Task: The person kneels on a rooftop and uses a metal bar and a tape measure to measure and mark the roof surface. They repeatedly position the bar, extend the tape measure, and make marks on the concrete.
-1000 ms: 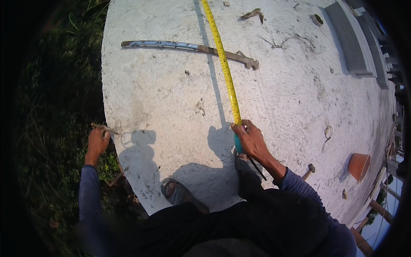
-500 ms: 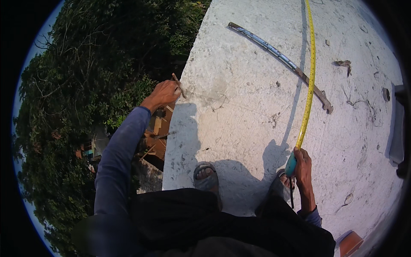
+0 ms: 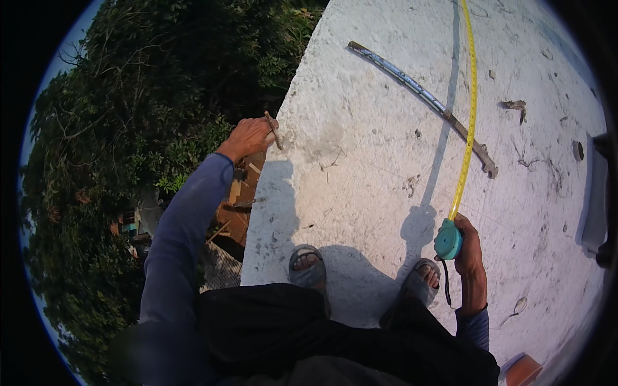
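My right hand (image 3: 470,248) grips a teal tape measure (image 3: 448,240), a black wrist strap dangling below it. Its yellow blade (image 3: 472,103) stretches away past the top of the picture, with its shadow on the slab to the left. At the slab's left edge, my left hand (image 3: 252,136) is closed against a short rusty rod (image 3: 273,130); the fingertips are partly hidden. Under the blade lies a long bar-like tool (image 3: 412,83) with a silvery-blue shaft and a rusty, hooked end.
I stand in sandals (image 3: 308,267) on a rough whitish concrete slab (image 3: 360,206). Its left edge drops off toward trees (image 3: 148,83) and wooden boards (image 3: 238,186) below. Bits of debris (image 3: 515,108) lie to the right. An orange-brown object (image 3: 523,370) is at the lower right.
My right hand has turned the tape measure so its round side faces up, and raised it slightly away from my foot. My left hand stays by the rod.
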